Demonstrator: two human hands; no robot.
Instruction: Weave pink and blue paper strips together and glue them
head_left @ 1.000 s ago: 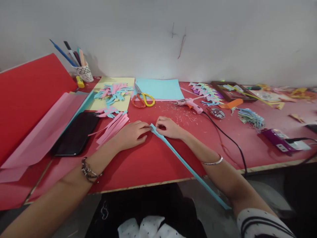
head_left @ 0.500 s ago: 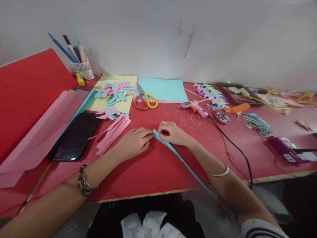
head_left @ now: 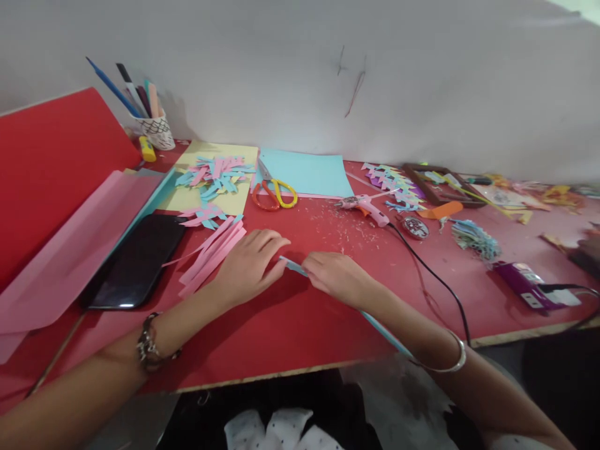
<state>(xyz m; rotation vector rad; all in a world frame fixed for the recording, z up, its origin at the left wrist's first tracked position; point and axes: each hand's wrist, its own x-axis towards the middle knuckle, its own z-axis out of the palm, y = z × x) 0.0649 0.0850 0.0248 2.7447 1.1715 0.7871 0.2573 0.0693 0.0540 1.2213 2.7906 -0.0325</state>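
Narrow blue paper strip [head_left: 294, 265] is pinched in the right hand [head_left: 338, 275].

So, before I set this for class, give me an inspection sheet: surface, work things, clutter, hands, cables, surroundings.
Surface: red table, with pale scraps scattered near the glue gun.
Work things: light-blue paper strip, partly hidden by the right hand and forearm.
Clutter: scissors, pink strips, black device.
Hands: right hand pinches the strip; left hand is open by its tip, contact unclear.
Cables: black cable runs from glue gun to table's front edge.
Surroundings: pale wall behind; pen cup nearby.
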